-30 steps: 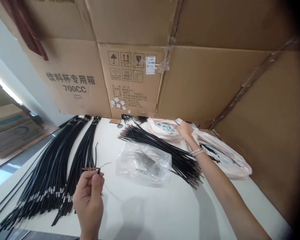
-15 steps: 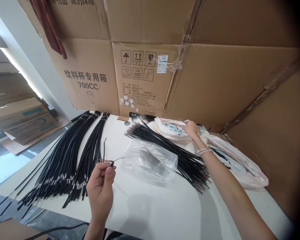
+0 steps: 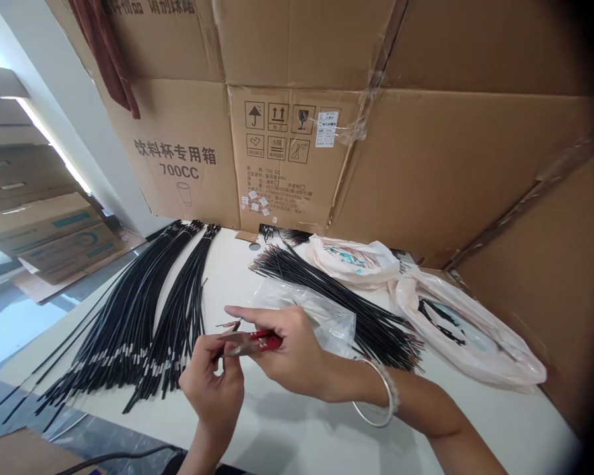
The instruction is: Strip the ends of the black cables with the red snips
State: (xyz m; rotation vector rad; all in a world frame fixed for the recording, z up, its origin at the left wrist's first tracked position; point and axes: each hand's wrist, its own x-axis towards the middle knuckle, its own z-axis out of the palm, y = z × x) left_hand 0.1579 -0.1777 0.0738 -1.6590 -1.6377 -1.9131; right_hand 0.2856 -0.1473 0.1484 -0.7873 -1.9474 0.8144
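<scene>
My left hand (image 3: 210, 382) is closed in a pinch on the end of a black cable (image 3: 236, 326), whose bare copper strands (image 3: 225, 324) stick out at the top. From the right, my right hand (image 3: 292, 349) grips a pair of red-handled scissors (image 3: 250, 342). Their metal blades lie across the fingertips of my left hand, close to the cable end. The right index finger stretches out to the left, just above the copper strands. Most of the held cable is hidden by my fingers. Whether the blades touch the cable, I cannot tell.
Bundles of black cables (image 3: 129, 310) lie at the left of the white table (image 3: 297, 422). Another cable bundle (image 3: 336, 297) lies behind a clear plastic bag (image 3: 344, 326). Two pale bags (image 3: 381, 264) with small parts sit at the right, before a cardboard wall (image 3: 450, 171).
My right hand has come from the pale bag at the back to my left hand and now holds the scissors. The left hand stays closed on the cable, slightly lower.
</scene>
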